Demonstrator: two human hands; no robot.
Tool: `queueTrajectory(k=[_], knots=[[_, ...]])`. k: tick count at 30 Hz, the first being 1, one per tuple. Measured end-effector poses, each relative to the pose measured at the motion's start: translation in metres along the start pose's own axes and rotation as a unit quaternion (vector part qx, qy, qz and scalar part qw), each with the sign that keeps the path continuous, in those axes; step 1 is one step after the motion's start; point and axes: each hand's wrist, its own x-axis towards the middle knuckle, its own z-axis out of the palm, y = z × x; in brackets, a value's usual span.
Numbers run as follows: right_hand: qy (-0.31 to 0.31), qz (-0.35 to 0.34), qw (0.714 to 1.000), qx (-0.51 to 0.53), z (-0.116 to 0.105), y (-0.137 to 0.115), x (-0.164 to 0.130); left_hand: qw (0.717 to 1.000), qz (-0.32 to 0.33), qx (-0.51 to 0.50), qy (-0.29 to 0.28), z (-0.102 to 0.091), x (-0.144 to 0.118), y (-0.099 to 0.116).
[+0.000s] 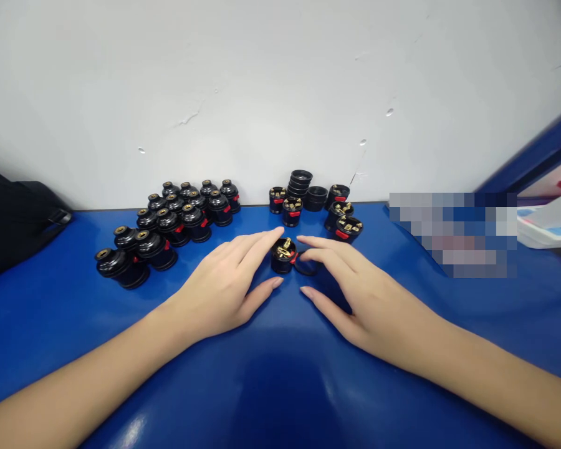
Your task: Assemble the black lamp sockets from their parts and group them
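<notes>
Between my two hands a black lamp socket body [281,262] stands upright on the blue table, its brass contacts facing up and a red switch on its right side. My left hand [229,277] rests to the left of it, thumb and fingers apart, holding nothing. On the other side my right hand [355,280] curves with its fingers spread. A thin black ring [305,268] lies against the socket's right side, below the right fingers; whether they touch it I cannot tell.
Several capped black sockets [171,227] stand in rows at the left. Behind my hands are more open sockets [348,228] and a stack of black rings [300,182]. A black bag [14,218] sits far left, a white device [554,221] far right. The wall [262,93] closes off the back.
</notes>
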Motion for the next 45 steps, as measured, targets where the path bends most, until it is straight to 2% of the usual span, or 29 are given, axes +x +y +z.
queueTrajectory(k=[7,13,19,24,27,30,32,34,38,42,45], knots=[[0.02,0.018,0.998,0.059,0.009,0.007,0.0,0.998,0.059,-0.025,-0.006,0.0,0.002,-0.001],[0.044,0.027,0.99,0.133,0.007,0.007,0.002,0.997,0.064,-0.048,0.022,0.003,0.002,-0.002],[0.041,0.011,0.975,0.218,0.005,0.007,0.003,0.995,0.032,-0.088,0.024,0.002,0.0,-0.001],[0.042,0.033,0.965,0.257,0.003,0.008,0.002,0.986,-0.042,-0.153,0.044,0.004,-0.002,-0.002],[0.077,0.057,0.961,0.259,0.003,0.007,0.003,0.955,-0.111,-0.269,0.052,0.005,-0.002,0.002],[0.099,0.051,0.958,0.263,0.004,0.007,0.003,0.878,-0.192,-0.436,0.038,0.005,0.001,0.008],[0.097,0.041,0.955,0.278,0.005,0.007,0.001,0.826,-0.236,-0.512,0.015,0.004,0.004,0.011],[0.091,0.033,0.952,0.289,0.005,0.008,0.0,0.796,-0.27,-0.542,-0.005,0.003,0.006,0.013],[0.078,0.022,0.95,0.302,0.005,0.008,-0.002,0.777,-0.318,-0.543,-0.026,0.002,0.009,0.015],[0.086,0.007,0.952,0.293,0.006,0.009,-0.004,0.751,-0.34,-0.566,-0.022,0.0,0.011,0.016],[0.09,-0.016,0.956,0.278,0.007,0.012,-0.003,0.754,-0.339,-0.561,-0.037,-0.002,0.013,0.018]])
